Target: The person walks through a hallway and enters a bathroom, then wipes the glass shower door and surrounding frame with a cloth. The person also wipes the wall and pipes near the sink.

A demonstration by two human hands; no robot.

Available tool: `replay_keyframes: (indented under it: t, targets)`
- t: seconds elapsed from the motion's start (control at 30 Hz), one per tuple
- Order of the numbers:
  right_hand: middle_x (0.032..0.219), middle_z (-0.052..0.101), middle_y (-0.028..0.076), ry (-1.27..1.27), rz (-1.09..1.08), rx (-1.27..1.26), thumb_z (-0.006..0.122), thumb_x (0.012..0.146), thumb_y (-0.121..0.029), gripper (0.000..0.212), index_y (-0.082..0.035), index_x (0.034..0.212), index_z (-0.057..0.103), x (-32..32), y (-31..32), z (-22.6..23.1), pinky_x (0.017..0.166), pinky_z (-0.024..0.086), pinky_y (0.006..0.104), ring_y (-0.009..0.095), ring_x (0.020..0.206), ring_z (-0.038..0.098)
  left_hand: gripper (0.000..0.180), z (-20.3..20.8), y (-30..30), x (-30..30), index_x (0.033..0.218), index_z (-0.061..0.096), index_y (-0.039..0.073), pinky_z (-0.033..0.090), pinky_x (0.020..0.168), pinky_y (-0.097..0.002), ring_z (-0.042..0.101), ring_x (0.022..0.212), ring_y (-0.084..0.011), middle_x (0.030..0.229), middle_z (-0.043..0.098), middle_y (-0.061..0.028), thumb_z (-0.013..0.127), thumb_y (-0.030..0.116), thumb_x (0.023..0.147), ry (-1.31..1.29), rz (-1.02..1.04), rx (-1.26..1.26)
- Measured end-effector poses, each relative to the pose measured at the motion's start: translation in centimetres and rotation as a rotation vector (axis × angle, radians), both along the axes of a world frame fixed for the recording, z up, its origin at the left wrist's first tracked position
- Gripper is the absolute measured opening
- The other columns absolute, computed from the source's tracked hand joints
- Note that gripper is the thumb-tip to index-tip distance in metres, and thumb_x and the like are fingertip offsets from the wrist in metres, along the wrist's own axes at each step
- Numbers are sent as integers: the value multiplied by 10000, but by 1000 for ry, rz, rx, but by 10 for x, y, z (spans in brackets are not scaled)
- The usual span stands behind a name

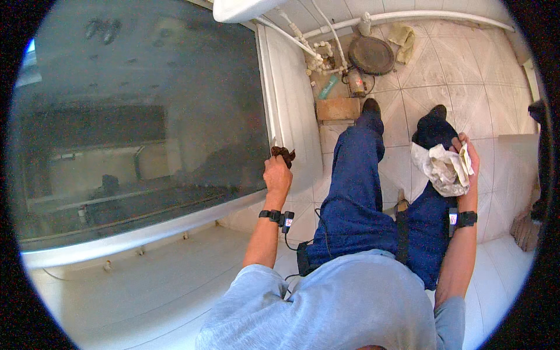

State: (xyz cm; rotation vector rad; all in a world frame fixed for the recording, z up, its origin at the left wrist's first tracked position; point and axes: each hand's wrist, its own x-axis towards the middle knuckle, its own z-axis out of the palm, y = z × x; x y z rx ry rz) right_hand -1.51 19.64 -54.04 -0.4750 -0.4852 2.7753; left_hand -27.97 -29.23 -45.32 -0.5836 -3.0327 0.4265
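Left hand (277, 173) is closed on a dark clump (284, 154) at the frame edge (274, 122); right hand (464, 166) grips crumpled paper (443, 169), best kept beneath.

- Large dark glass pane (140, 111) fills the left; dim reflections on it, white frame (146, 233) along its lower edge.
- White ledge (146, 286) below the frame, daylit.
- Floor (461, 81) of pale square tiles, grimy at the joints.
- White pipes (326, 35) run along the far wall; one long pipe (437, 16) follows the tile edge.
- Round dark lid (371, 55) near the pipes, brick (338, 108) just beside the frame.
- Yellowish rag (403, 39) by the lid.
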Motion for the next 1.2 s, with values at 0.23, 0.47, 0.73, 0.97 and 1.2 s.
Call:
replay_keyframes:
  t: [0.23,0.47,0.73,0.97,1.2]
  targets:
    - [804,530,-26,-93,-22,-71,567,1062,-303,195,-121,1133,576,1,0,-4,584,484,264,107,680,539,289,-23,9,-100,1159,673,-43,540,893,-506,668,1031,-438,1109,704,-260,642,140,937,43,59,351]
    - [818,535,-26,-163,-68,-53,604,1047,-310,203,-116,1102,633,-2,-6,13,587,456,262,108,691,520,337,-23,51,-200,1205,683,0,543,916,-528,674,1068,-448,1133,713,-260,647,219,951,-83,243,290]
    - [835,524,-21,-153,-67,-53,586,1052,-311,217,-110,1133,603,-1,-5,15,569,447,255,105,673,496,249,-23,27,-123,1108,690,-7,552,918,-505,669,1100,-410,1197,692,-228,666,156,922,35,150,280]
    - [838,573,-8,-141,-30,-77,558,1069,-284,204,-106,1160,599,2,-2,9,605,534,283,119,711,591,208,9,28,-88,1052,703,13,578,822,-505,692,971,-407,1091,687,-189,654,176,933,193,130,229]
    - [880,639,-3,-235,-60,-33,551,1075,-284,225,-105,1198,608,4,-4,19,652,570,280,125,751,643,234,11,39,-82,974,728,27,604,788,-477,740,933,-377,997,746,-198,714,248,898,-38,195,-21]
